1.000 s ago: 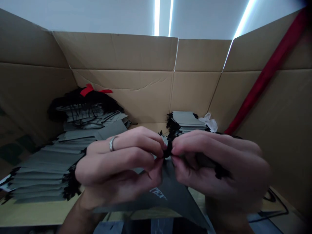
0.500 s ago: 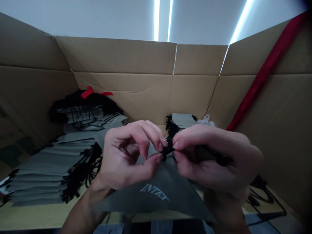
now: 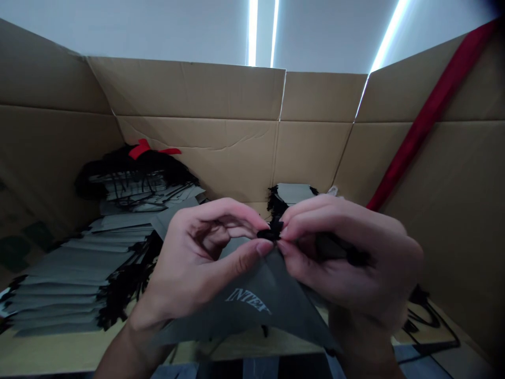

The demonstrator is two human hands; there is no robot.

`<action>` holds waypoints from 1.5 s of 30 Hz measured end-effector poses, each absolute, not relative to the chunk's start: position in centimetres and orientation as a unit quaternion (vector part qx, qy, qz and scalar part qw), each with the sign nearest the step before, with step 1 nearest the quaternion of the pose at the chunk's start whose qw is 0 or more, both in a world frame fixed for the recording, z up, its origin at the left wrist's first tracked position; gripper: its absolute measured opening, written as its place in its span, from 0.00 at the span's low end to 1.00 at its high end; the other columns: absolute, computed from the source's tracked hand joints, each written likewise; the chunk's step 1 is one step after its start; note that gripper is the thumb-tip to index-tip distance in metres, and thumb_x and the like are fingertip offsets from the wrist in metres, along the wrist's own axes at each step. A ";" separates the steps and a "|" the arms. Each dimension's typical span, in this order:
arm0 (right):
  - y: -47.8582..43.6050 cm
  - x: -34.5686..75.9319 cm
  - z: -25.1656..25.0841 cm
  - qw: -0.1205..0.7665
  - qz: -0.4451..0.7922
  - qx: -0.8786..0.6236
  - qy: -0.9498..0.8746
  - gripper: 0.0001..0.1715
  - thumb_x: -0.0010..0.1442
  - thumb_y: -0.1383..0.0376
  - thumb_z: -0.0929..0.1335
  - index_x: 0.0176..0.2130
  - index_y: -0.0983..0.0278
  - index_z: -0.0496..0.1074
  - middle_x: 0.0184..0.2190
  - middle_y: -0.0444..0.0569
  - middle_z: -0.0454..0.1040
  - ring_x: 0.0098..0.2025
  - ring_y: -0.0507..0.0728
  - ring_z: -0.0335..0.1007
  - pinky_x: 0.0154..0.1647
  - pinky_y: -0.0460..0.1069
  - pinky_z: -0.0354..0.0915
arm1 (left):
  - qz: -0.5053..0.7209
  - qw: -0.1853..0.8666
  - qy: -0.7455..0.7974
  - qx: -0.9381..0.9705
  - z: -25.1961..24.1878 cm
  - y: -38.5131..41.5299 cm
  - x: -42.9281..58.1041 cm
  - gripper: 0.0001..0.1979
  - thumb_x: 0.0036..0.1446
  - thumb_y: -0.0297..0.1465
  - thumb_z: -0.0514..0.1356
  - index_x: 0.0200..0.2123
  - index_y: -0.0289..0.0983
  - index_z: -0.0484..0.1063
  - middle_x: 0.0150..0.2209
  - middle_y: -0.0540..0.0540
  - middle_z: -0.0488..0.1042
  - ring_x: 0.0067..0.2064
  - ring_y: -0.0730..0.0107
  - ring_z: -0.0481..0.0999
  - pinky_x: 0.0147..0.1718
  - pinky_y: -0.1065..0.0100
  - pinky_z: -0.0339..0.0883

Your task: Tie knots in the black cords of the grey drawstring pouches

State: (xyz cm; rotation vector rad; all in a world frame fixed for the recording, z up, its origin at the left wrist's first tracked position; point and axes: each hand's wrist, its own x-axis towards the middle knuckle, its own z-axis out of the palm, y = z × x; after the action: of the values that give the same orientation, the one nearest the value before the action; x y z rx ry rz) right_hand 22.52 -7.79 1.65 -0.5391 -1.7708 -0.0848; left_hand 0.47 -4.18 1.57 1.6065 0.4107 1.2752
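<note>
The cardboard box (image 3: 221, 131) holds a long pouch stack (image 3: 79, 273) at left and a small stack (image 3: 294, 192) at back. Before them, my left hand (image 3: 197, 258) and right hand (image 3: 347, 258) together pinch the black cord (image 3: 270, 233) atop a grey pouch (image 3: 256, 305).

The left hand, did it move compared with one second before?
Yes. The left hand shifted right, away from the stack of grey pouches at the left, while pinching the black cord.

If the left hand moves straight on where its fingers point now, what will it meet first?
Probably the right hand: the left hand points across at it, and only the black cord of the grey pouch lies between their fingertips.
</note>
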 end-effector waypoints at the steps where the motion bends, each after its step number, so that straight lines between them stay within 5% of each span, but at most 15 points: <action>1: -7.9 22.5 1.6 0.604 -0.021 -0.247 -0.758 0.14 0.63 0.77 0.77 0.40 0.56 0.82 0.39 0.43 0.89 0.29 0.53 0.81 0.28 0.49 0.76 | 0.536 0.487 0.170 0.668 1.5 -4.2 0.5 0.20 0.52 0.15 0.84 0.42 0.44 0.94 0.38 0.55 0.92 0.37 0.78 0.90 0.39 0.87 0.82; 7: -8.2 22.6 2.3 0.591 0.102 -0.349 -0.720 0.06 0.66 0.68 0.81 0.40 0.59 0.83 0.21 0.33 0.69 0.20 0.47 0.64 0.21 0.45 0.60 | 0.565 0.401 0.167 0.702 1.2 -4.3 0.9 0.17 0.56 0.15 0.80 0.43 0.43 0.93 0.39 0.55 0.92 0.39 0.80 0.91 0.37 0.91 0.78; 13: -8.5 22.8 2.9 0.556 0.101 -0.366 -0.739 0.10 0.70 0.69 0.80 0.35 0.60 0.83 0.21 0.36 0.73 0.22 0.47 0.66 0.23 0.43 0.60 | 0.571 0.381 0.162 0.709 0.7 -4.3 1.1 0.19 0.57 0.16 0.80 0.45 0.45 0.93 0.41 0.56 0.93 0.42 0.79 0.92 0.45 0.88 0.82; 24: -8.2 23.3 3.0 0.549 0.095 -0.343 -0.756 0.14 0.72 0.64 0.86 0.37 0.61 0.85 0.28 0.38 0.82 0.29 0.48 0.72 0.30 0.44 0.65 | 0.577 0.360 0.172 0.713 1.0 -4.2 1.4 0.19 0.55 0.15 0.79 0.42 0.46 0.95 0.38 0.56 0.93 0.38 0.79 0.90 0.41 0.86 0.82; 33: -8.4 23.2 2.8 0.562 0.104 -0.353 -0.741 0.12 0.69 0.65 0.86 0.38 0.59 0.84 0.27 0.36 0.79 0.26 0.48 0.69 0.27 0.46 0.64 | 0.568 0.355 0.165 0.724 0.9 -4.1 0.8 0.19 0.59 0.15 0.78 0.43 0.47 0.96 0.40 0.54 0.94 0.39 0.76 0.90 0.40 0.81 0.84; 45: -8.8 22.4 2.0 0.548 -0.012 -0.337 -0.766 0.13 0.68 0.74 0.77 0.43 0.54 0.81 0.36 0.39 0.87 0.27 0.52 0.76 0.33 0.51 0.77 | 0.565 0.304 0.196 0.742 1.3 -4.4 0.5 0.16 0.62 0.20 0.81 0.44 0.49 0.96 0.40 0.54 0.94 0.39 0.73 0.92 0.38 0.78 0.83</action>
State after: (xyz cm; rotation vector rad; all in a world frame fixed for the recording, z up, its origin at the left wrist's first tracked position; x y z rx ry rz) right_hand 22.40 -8.81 2.04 -0.7974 -1.8138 -0.0282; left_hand 0.55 -4.38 1.31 1.9656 0.5181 1.4958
